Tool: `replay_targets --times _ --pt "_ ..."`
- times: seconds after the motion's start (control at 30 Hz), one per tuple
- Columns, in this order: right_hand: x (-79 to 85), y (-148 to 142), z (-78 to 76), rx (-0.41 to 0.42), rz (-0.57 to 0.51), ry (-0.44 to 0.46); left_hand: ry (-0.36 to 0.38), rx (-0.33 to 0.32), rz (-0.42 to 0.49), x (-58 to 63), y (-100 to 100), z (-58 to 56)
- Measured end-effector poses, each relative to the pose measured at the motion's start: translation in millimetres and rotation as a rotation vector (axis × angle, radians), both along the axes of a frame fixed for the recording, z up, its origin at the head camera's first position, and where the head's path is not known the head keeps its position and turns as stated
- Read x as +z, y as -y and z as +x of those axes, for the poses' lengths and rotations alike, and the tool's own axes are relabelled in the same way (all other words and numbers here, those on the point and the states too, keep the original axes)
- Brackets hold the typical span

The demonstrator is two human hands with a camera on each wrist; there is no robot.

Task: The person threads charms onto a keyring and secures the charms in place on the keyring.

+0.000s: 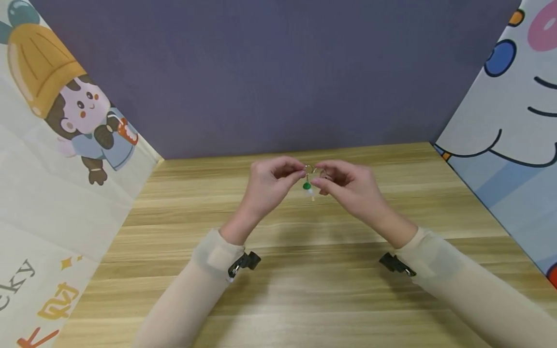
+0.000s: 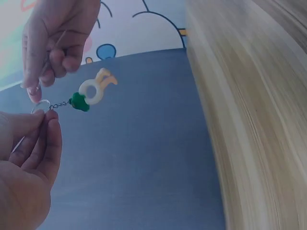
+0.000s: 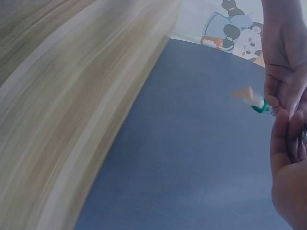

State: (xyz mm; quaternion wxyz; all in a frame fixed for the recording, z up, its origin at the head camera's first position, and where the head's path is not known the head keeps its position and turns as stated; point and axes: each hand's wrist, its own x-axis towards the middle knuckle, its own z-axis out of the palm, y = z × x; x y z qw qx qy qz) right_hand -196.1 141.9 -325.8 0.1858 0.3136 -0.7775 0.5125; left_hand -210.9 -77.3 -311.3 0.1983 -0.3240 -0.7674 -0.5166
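My left hand [image 1: 271, 186] pinches the metal ring [image 2: 43, 101] of a keychain between thumb and fingertips. From the ring a short chain [image 2: 59, 104] leads to a charm with a green top [image 1: 307, 185], a white ring-shaped middle [image 2: 82, 91] and pale orange ends [image 2: 109, 78]. The charm dangles above the table between both hands. On the other side my right hand [image 1: 359, 188] has thumb and index fingertips right at the ring's edge. Its curled fingers hold a small, thin metal piece [image 1: 324, 175], mostly hidden by them; I cannot tell its kind.
Below the hands lies a wood-grain table [image 1: 304, 299]. A plain purple-grey panel [image 1: 278, 77] rises at its back edge. Cartoon-printed panels stand at the left [image 1: 52, 203] and right [image 1: 491, 159]. A black camera mount [image 1: 244, 263] sits on each sleeved wrist.
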Motion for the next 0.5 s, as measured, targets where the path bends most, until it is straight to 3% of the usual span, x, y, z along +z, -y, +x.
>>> replay_targets --times 0.3,0.5 --pt "2.6 6.7 -1.7 -0.102 0.057 -0.403 -0.036 -0.029 0.076 6.0 -3.6 9.7" --pt "3.1 8.5 1.2 -0.168 0.086 -0.539 -0.072 -0.046 0.096 8.8 -7.6 13.9"
